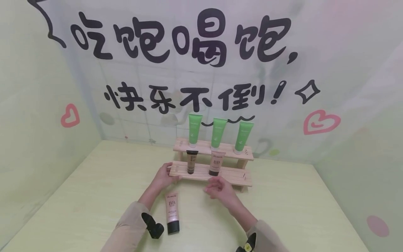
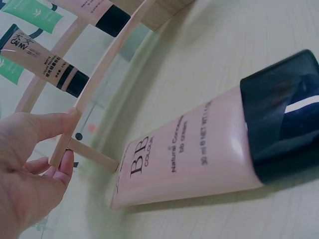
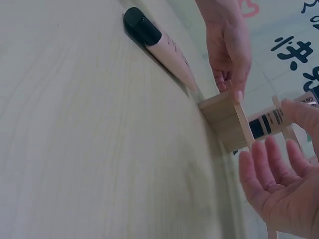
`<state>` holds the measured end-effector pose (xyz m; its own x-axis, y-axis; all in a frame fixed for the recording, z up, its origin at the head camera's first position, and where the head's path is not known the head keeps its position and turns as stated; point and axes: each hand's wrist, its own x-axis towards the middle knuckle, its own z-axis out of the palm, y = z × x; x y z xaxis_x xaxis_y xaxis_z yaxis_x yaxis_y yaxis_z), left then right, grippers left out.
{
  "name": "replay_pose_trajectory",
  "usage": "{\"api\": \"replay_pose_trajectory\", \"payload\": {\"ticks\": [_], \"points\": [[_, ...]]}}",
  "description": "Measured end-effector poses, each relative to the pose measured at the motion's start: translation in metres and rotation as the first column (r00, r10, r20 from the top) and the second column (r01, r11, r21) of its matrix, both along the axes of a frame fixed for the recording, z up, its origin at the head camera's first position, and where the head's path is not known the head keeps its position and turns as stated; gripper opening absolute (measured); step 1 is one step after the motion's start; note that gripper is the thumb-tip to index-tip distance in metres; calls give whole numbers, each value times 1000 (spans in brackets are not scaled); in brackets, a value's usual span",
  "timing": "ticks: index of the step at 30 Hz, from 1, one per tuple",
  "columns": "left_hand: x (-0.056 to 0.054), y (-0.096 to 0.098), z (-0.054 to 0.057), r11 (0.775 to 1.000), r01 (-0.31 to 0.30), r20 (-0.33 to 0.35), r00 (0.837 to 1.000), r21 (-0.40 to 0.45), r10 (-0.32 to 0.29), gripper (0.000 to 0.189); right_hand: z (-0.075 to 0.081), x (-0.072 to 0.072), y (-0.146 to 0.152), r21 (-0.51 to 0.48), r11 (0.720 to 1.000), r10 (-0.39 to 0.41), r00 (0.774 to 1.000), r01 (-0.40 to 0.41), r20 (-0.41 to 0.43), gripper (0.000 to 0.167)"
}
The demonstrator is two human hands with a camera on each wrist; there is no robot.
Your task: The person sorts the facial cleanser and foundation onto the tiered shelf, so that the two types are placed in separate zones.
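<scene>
My left hand [image 1: 164, 176] pinches the left end of the lower step of a wooden display rack [image 1: 231, 176], with fingers above and below the board in the left wrist view. My right hand [image 1: 221, 190] is loosely curved at the front edge of that step, just below an upright pink BB cream tube [image 1: 217, 162], and holds nothing. A slim tan tube [image 1: 191, 162] with a black top edge stands left of it on the same step. Another BB cream tube [image 1: 172, 211] lies on the table in front of the rack, its black cap toward me.
Three green tubes [image 1: 218, 133] stand in a row on the upper step. Behind the rack rises a printed cloth wall [image 1: 151, 122] with large lettering, and cloth walls close both sides of the pale table [image 1: 85, 203].
</scene>
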<state>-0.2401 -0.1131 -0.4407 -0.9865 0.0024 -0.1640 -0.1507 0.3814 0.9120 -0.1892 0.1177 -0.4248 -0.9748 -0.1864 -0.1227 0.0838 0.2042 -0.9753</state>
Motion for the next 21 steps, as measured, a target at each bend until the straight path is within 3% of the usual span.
{"api": "replay_pose_trajectory", "payload": {"ticks": [4, 7, 11, 21], "points": [[0, 0, 0, 1000, 0, 5, 1000, -6, 0, 73, -3, 5, -13, 54, 984, 167, 984, -170, 56, 57], [0, -1, 0, 1000, 2, 0, 1000, -10, -2, 73, -5, 7, -26, 101, 968, 218, 969, -230, 116, 59], [0, -2, 0, 1000, 3, -9, 1000, -21, -3, 73, -7, 9, -48, 184, 950, 223, 962, -251, 160, 53], [0, -3, -3, 1000, -3, -15, 1000, 0, 3, 73, -15, 12, -89, 370, 895, 196, 965, -248, 172, 49]]}}
